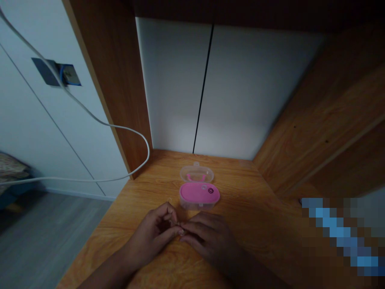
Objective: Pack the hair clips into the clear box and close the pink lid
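Note:
An open pink case (pixel 199 194) with a clear lid (pixel 196 174) lies on the wooden desk (pixel 246 188), a small dark ring on its pink tray. Just in front of it my left hand (pixel 156 233) and my right hand (pixel 207 237) meet fingertip to fingertip on the desk. Both hands have their fingers curled into a pinch around something too small to make out. A tiny clear ring (pixel 170 200) lies on the wood just beyond my left hand.
A white back panel (pixel 228 88) and wooden side walls (pixel 325 120) enclose the desk. A white cable (pixel 99 120) hangs from a wall socket (pixel 57 73) at the left. Grey floor (pixel 45 237) lies past the desk's left edge.

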